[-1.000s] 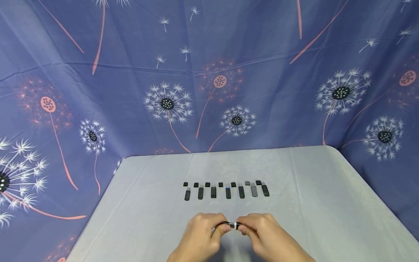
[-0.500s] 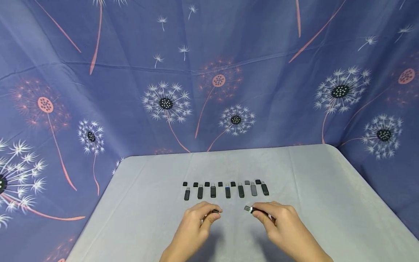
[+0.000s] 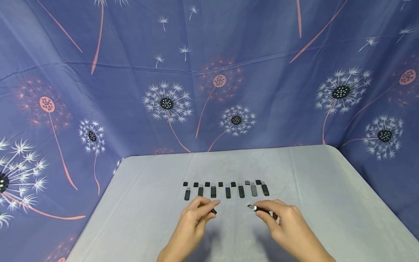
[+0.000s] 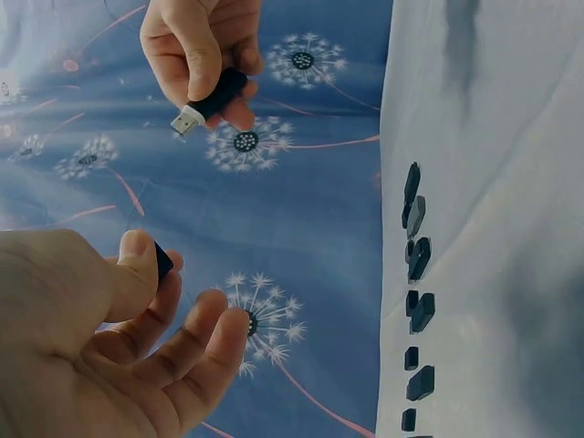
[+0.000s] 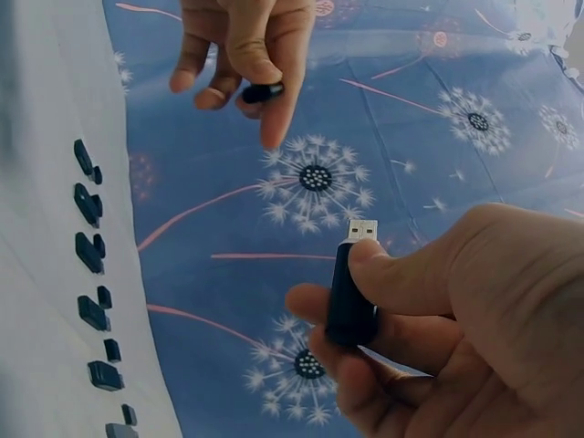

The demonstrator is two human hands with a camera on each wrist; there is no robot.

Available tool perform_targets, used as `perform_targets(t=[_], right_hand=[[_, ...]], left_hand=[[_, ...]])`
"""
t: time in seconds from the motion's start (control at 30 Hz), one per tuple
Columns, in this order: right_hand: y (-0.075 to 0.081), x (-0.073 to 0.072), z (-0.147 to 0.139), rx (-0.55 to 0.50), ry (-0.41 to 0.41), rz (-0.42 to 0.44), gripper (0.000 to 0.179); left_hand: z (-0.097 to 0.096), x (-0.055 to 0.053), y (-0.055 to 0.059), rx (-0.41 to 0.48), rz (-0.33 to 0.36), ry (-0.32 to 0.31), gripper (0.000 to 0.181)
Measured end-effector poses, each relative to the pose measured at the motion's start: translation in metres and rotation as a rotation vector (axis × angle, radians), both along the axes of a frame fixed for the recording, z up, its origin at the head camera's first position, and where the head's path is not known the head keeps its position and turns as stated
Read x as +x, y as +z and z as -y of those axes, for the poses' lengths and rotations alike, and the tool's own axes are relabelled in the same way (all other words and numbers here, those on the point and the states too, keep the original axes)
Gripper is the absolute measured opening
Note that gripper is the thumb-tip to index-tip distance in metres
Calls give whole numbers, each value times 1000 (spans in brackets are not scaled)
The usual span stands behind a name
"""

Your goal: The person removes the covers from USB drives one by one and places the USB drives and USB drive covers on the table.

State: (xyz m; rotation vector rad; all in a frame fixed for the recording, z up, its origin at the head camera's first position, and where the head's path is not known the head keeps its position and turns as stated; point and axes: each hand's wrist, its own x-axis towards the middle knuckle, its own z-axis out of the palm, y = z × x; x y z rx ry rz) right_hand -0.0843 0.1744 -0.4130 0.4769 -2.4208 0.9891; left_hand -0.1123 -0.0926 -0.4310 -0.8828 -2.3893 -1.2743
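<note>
My right hand [image 3: 284, 217] pinches a dark USB stick [image 5: 350, 297] between thumb and fingers. Its bare metal plug [image 5: 362, 228] points left toward the other hand, with a white band at the plug's base. In my left hand [image 3: 194, 218] a small black cap [image 4: 162, 263] is pinched by the thumb, while other fingers stretch out loosely. Both hands hover apart over the near half of the table. Ahead of them lies a row of USB sticks, among them a grey one [image 3: 254, 190] and one with a blue plug [image 3: 228, 191].
Behind each stick in the row sits its own small cap, such as a black cap [image 3: 220, 184] and a grey cap [image 3: 247, 182]. The table [image 3: 147, 211] wears a pale cloth. A blue dandelion-print curtain [image 3: 131, 91] encloses the back and sides.
The hands were together on the stick and cap a second ago. They have parted, cap going left and stick going right, and both have moved slightly forward. My left index finger has straightened.
</note>
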Motion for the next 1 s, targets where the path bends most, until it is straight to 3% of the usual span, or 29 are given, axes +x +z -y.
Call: perform_targets(t=[0.13,0.3,0.53,0.67,1.0], right_hand=[[3,0,-5,4,2,-16,26],[6,-2,-12,4,32,-98,32],[8,-2,-23,16,32,-118,35],[5,-6,-26,20,31,-148,40],[1,-15,-30,7,-19,-160,37]], left_hand=[[2,0,0,-10,-34,-9,36],[6,0,0,-37,-44,4,37],[11,1,2,-16,14,34,16],[15,0,3,-14,-3,48,10],[25,-2,2,-23,-48,76,19]])
